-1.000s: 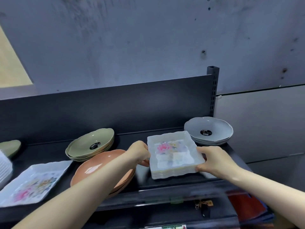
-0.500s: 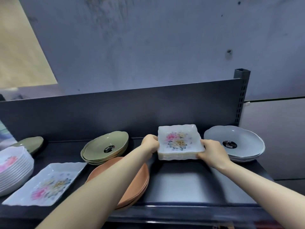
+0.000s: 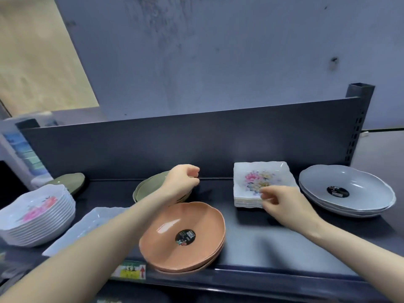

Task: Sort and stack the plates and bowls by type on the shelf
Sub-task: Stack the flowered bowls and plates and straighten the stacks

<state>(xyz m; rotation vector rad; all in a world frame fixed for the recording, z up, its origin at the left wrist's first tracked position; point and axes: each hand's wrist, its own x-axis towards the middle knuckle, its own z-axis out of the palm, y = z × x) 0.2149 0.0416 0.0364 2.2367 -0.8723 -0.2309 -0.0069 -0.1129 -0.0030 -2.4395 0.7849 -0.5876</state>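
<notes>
A stack of white square floral plates (image 3: 260, 182) stands at the back of the dark shelf (image 3: 258, 239). My right hand (image 3: 284, 204) is at its front right corner, with loosely curled fingertips touching the edge. My left hand (image 3: 182, 180) hovers loosely curled and holds nothing, above the stack of green bowls (image 3: 144, 189). A stack of orange bowls (image 3: 183, 235) sits at the front centre. To the right is a stack of grey bowls (image 3: 347, 193). At the left are a tall stack of white floral bowls (image 3: 37, 215) and a white rectangular floral plate (image 3: 94, 219).
A lone green dish (image 3: 70, 182) lies at the back left. The shelf's dark back panel (image 3: 196, 145) and a perforated post (image 3: 358, 125) bound the rear. A price label (image 3: 131, 270) sits on the front lip.
The square plate stack went from the shelf's front to the back, between the green and grey bowls. Both hands have let go; the left has drawn away to the left.
</notes>
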